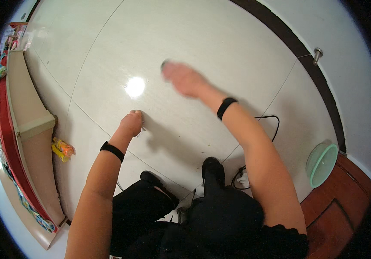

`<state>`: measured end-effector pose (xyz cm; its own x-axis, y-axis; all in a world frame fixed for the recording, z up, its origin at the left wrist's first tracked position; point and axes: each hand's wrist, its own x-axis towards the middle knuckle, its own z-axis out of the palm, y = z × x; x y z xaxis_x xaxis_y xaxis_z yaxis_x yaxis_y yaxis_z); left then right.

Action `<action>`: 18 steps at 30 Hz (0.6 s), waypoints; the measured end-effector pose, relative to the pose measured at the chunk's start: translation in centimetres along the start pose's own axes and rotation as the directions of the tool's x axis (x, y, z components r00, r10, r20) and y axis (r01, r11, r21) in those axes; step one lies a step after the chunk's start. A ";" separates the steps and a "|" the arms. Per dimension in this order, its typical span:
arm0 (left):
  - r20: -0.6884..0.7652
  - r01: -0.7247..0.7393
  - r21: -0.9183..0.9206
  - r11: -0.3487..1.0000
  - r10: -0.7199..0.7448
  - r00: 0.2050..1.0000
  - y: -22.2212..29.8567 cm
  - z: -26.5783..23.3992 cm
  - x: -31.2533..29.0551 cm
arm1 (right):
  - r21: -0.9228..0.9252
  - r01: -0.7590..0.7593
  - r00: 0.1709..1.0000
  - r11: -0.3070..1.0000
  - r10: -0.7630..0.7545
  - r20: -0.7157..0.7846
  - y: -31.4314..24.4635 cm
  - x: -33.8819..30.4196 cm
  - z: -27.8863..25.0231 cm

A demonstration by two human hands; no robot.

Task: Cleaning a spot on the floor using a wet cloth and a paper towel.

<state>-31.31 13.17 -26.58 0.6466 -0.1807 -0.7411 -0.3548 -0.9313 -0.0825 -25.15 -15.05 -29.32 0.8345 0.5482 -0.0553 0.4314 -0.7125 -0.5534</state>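
Note:
My left hand (131, 124) is closed above the pale tiled floor (107, 60), its fingers curled inward. A thin, whitish bit shows just under these fingers, too small to name. Farther forward and to the right, my right hand (184, 80) is smeared by motion, with its fingers bent together. At its fingertips a small dark edge (164, 65) is visible; what it belongs to is hidden. Each wrist wears a black band, one on the left (113, 151) and one on the right (226, 108).
A black cable (276, 125) loops over the floor beyond my right forearm. To the right stand a pale green basin (322, 165), a reddish-brown wooden panel (336, 224) and a wall-side metal doorstop (317, 56). Beige furniture (34, 103) with a yellow-orange package (62, 149) beside it is at left.

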 end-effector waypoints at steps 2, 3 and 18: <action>-0.017 -0.019 -0.011 1.000 0.018 1.000 -0.2 0.2 0.3 | -0.241 -0.232 0.930 0.942 0.142 -0.339 5.6 -0.5 -1.8; -0.036 -0.046 -0.019 0.999 0.046 0.998 -0.3 0.0 0.3 | -0.334 -0.321 0.869 0.886 0.136 -0.476 9.1 -2.6 -2.7; -0.007 -0.008 -0.022 1.000 0.008 1.000 -0.2 -0.1 0.1 | -0.128 -0.511 0.826 0.850 0.444 -0.348 -0.3 -35.4 4.4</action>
<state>-31.12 13.28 -26.61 0.6488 -0.1900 -0.7368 -0.3450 -0.9365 -0.0623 -56.29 -32.32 -30.84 0.9999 -0.0161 -0.0021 -0.0158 -0.9419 -0.3355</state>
